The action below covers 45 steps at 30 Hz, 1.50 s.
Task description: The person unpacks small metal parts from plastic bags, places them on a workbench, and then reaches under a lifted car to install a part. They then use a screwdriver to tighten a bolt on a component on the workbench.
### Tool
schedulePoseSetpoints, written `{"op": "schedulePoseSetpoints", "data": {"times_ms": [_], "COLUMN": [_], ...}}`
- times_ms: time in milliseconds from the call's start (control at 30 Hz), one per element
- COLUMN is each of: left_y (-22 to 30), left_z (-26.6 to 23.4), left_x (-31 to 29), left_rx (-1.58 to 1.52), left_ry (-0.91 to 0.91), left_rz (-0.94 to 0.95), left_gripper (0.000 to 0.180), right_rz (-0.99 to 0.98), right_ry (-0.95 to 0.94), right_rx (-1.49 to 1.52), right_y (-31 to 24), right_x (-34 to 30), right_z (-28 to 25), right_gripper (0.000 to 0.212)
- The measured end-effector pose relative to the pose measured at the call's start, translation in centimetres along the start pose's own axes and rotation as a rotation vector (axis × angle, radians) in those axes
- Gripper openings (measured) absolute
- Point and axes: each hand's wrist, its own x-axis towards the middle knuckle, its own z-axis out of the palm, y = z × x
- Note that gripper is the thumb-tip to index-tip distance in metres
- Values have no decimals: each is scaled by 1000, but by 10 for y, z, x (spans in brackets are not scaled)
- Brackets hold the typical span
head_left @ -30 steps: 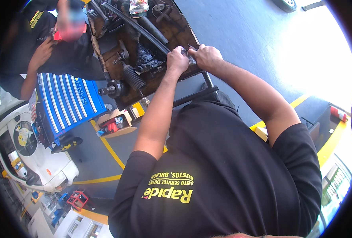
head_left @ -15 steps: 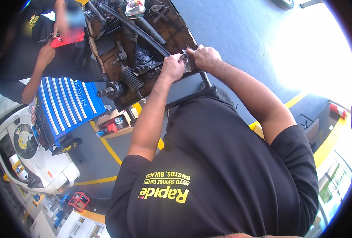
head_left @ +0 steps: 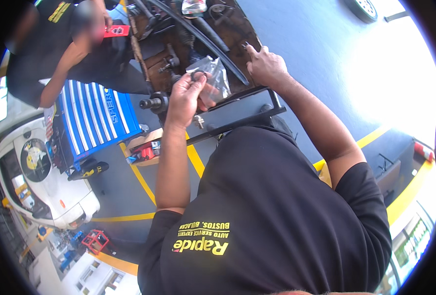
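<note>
The left hand (head_left: 184, 101) holds a clear plastic bag (head_left: 220, 78), the right hand (head_left: 268, 67) a small metal piece (head_left: 245, 45).

Head view: worn on the head, I face steeply down.
Shirt (head_left: 277, 196): nearest me, lower middle.
Left hand (head_left: 186, 98), right hand (head_left: 268, 68): farther, above centre.
Table (head_left: 241, 28): cut by my top edge.
Glare (head_left: 390, 59): right; perhaps it hides floor (head_left: 301, 39).

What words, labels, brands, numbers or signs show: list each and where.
Wording withheld; places only:
Wearer's shirt: yellow lettering, upside down, readable.
Cabinet: sideways lettering, readable.
Co-worker's shirt: yellow lettering, too small.
Red item: blurred.
White packet: too small.
Black item: yellow marks, unclear.
Clear bag: none legible.
</note>
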Motion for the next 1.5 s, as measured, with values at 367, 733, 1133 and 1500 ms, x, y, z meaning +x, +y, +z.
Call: {"op": "schedulePoseSetpoints", "data": {"times_ms": [367, 733, 1133, 1500], "left_y": [15, 32, 59, 54], "left_z": [3, 28, 1, 7], "left_x": [-47, -50, -75, -73], "left_rx": [-232, 20, -110, -172], "left_ry": [62, 345, 152, 125], "left_rz": [330, 662, 589, 681], "left_gripper": [27, 23, 4, 12], "right_rz": [-85, -387, -414, -334], "right_ry": [110, -205, -85, 34], "right_rx": [-259, 1437, 1441, 1372], "right_y": [-23, -106, -115, -128], "right_x": [-11, -90, -95, -103], "right_z": [3, -119, -131, -133], "right_gripper": [29, 25, 35, 18]}}
